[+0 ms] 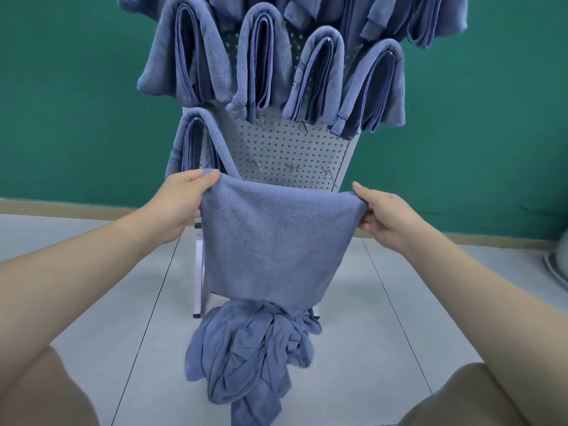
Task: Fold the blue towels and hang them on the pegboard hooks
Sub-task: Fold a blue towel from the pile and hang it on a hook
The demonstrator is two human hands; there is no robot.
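Both hands, left hand (184, 199) and right hand (379, 215), pinch the top corners of a blue towel (273, 241), held taut before the pegboard (289, 149), probably to square it for folding. More towels (246, 358) heaped on the floor.

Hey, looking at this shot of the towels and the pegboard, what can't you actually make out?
Head view, the only one:
- Top row of hung towels: cut off by the upper edge.
- Pegboard base: hidden behind the held towel.
- Pile of towels on the floor: too tangled to count.
- Grey object: cut off at right, blurred.
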